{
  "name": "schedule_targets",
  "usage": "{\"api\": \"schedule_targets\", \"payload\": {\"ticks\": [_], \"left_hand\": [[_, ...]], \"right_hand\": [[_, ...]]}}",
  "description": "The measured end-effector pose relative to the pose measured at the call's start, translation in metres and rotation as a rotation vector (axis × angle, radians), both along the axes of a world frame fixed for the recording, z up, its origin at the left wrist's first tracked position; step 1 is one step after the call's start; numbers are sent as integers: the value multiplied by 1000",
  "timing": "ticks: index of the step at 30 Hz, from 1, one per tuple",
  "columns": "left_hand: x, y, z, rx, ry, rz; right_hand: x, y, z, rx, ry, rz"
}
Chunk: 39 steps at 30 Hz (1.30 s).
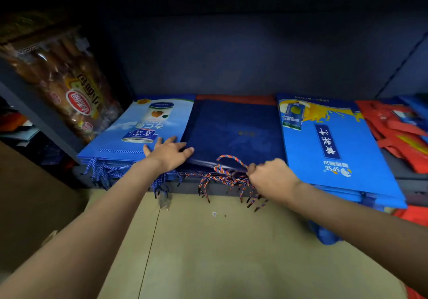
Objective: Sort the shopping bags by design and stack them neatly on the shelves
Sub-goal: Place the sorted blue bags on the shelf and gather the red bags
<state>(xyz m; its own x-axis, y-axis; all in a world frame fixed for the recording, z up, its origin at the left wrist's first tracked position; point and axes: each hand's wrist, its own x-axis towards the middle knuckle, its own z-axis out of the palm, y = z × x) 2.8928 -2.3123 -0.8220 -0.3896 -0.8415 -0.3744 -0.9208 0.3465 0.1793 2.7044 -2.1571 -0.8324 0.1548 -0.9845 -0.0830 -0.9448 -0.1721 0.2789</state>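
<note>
Three stacks of flat shopping bags lie side by side on a dark shelf (185,186). On the left is a light blue stack (139,131) printed with a can. A navy stack (234,131) with an orange far edge fills the middle. To the right lies a bright blue stack (333,145) with a yellow splash. My left hand (168,152) rests flat, fingers spread, across the seam between the light blue and navy stacks. My right hand (271,178) pinches the orange-and-blue rope handles (229,175) at the navy stack's front edge.
A clear pack of bread (67,85) leans on the shelf's left upright. Red bags (398,131) lie in a loose heap at the far right. Rope handles hang over the shelf's front edge. Below is a tan tiled floor (208,252), with a blue bag (324,236) and red ones at right.
</note>
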Motion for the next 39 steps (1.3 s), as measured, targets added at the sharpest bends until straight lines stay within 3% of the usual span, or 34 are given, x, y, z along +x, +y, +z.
{"api": "schedule_targets", "payload": {"ticks": [4, 7, 10, 17, 22, 26, 32, 39], "left_hand": [[-11, 19, -9, -79, -23, -190], [-13, 30, -21, -153, -84, -253], [-29, 39, -21, -196, 31, -295], [-128, 73, -12, -164, 268, -491], [-214, 115, -20, -77, 288, -623], [-268, 142, -25, -2, 145, -712], [-325, 155, -26, 129, -147, -647], [-336, 154, -34, 175, -199, -592]], "right_hand": [[-10, -14, 7, 132, 9, -75], [-26, -12, 5, 151, -171, -185], [-58, 1, 3, 152, -455, -253], [-160, 85, 0, -40, -597, -553], [-224, 147, -9, -91, -563, -814], [-254, 163, -19, -74, -535, -926], [-287, 149, -39, -103, -433, -1008], [-317, 110, -47, -46, -298, -1122]]}}
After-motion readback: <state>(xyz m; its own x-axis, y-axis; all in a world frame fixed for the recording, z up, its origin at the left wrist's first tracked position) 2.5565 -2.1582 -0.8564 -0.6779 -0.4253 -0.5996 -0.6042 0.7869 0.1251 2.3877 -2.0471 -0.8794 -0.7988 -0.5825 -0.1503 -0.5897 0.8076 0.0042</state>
